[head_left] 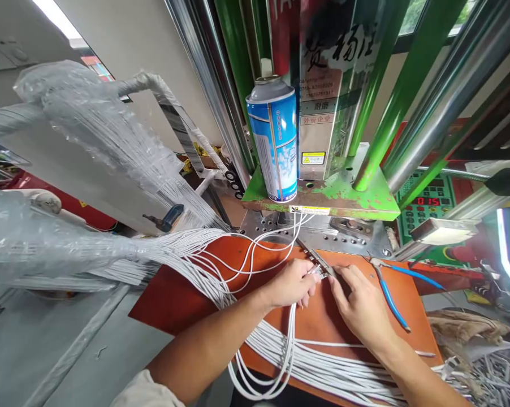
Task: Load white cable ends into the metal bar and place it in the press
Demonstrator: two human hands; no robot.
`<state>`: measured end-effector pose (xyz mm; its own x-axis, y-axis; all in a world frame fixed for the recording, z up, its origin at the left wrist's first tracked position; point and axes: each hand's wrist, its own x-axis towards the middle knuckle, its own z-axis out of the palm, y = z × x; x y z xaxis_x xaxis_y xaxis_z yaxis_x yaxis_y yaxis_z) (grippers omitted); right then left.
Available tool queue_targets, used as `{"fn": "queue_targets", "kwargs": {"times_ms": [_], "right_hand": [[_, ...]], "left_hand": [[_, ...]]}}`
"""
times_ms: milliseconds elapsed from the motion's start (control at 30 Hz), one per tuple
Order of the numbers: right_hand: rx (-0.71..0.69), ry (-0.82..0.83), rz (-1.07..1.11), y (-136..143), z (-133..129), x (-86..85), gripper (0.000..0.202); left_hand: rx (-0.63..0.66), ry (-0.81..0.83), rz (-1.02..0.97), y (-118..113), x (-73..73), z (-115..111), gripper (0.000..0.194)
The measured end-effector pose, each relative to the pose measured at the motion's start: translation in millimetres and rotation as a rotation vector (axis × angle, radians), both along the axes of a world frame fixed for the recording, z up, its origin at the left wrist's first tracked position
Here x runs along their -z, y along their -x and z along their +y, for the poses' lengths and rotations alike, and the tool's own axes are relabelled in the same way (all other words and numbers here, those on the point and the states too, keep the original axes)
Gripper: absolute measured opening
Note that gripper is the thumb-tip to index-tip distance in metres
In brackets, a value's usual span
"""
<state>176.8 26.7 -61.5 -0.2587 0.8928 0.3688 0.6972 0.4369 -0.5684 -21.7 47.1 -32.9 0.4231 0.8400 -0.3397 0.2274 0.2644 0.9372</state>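
Note:
My left hand rests on the orange board and pinches the end of a white cable against a narrow metal fixture bar. My right hand is just to the right, with its fingertips on the same bar near the cable's end. A large bundle of white cables fans in from the left and passes under both forearms.
Blue-handled pliers lie on the board right of my right hand. A blue spray can stands on the green press base. Plastic-wrapped cable bundles fill the left. Scrap pieces lie at the lower right.

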Motion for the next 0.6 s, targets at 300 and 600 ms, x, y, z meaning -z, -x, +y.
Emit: {"fn": "queue_targets", "kwargs": {"times_ms": [300, 600], "right_hand": [[-0.059, 0.016, 0.050, -0.5, 2.7, -2.6, 0.022], [-0.036, 0.051, 0.173, -4.5, 2.4, -5.2, 0.022]], "left_hand": [[-0.132, 0.085, -0.081, -6.9, 2.7, -3.3, 0.031], [-0.072, 0.125, -0.101, -0.6, 0.0, 4.3, 0.028]]}}
